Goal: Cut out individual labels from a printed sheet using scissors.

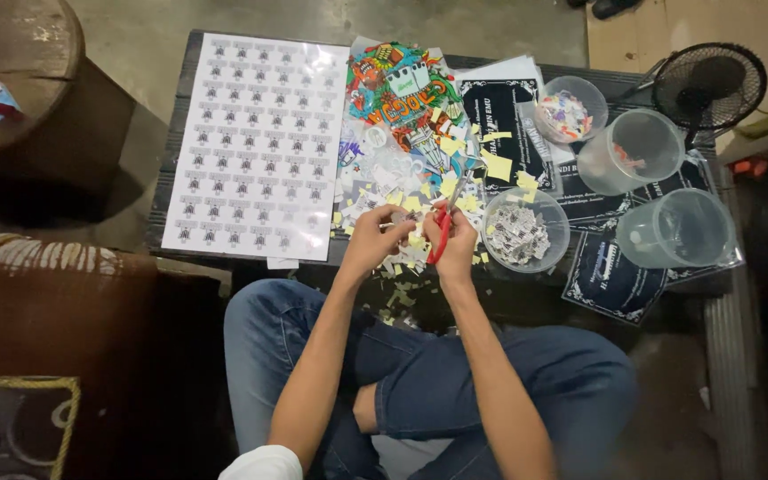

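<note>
The small piece pinched in the left hand (373, 238) is mostly hidden by the fingers; only a pale sliver (396, 217) shows at the fingertips, and its print cannot be made out. The right hand (455, 242) is closed around the red handles of the scissors (449, 219), and whether the blades are parted cannot be told at this size. The person's head and torso are cut off at the bottom edge; only forearms and crossed legs in jeans show.

On the dark low table (190, 53), at ten o'clock from the hands, lies a white rectangular sheet (260, 142) with rows of small identical dark stickers, too small to read. At twelve o'clock lies a bright multicoloured sheet (399, 89), partly cut away. At one to two o'clock are black cards (501, 107) with white ornate borders, partly covered by clear tubs. One tub (524, 229), just beside the right hand at three o'clock, holds cut stickers; another (571, 108) at one o'clock holds colourful bits. Yellow and white scraps (496, 165) litter the table around the hands.

The scissors sit over the table's near edge, long axis running from handles at six o'clock to tips at twelve-to-one o'clock, pointing away from the person. A black fan (709, 82) stands at two o'clock.
</note>
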